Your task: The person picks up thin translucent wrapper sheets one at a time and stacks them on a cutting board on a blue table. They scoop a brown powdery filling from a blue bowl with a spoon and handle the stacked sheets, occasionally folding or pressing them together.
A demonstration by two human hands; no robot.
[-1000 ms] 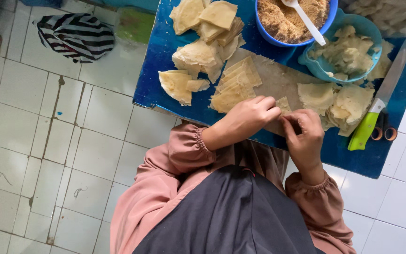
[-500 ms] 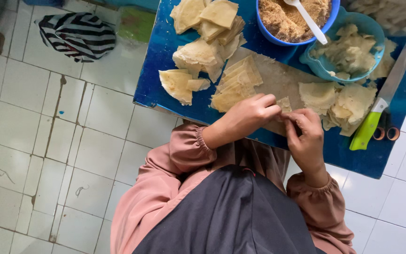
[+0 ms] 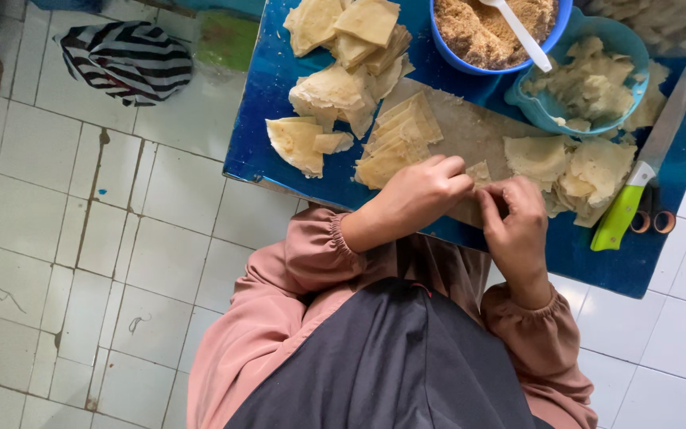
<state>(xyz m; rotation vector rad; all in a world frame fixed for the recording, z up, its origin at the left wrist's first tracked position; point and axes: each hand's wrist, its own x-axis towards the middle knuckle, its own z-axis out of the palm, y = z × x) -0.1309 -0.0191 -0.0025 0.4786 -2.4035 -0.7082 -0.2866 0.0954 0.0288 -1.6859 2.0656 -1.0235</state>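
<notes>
At near edge of wooden board point(image 3: 470, 135): left hand point(image 3: 418, 195) and right hand point(image 3: 518, 218) pinched together on small pastry wrapper point(image 3: 480, 171). Knife point(image 3: 645, 171) just right of board, filling bowl point(image 3: 490, 32) beyond. Risk — thin wrapper tears if pulled too hard.

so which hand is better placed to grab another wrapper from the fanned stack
Left. The left hand lies right beside the fanned stack, almost touching it. The right hand sits farther off, fingers on the small wrapper.
</notes>
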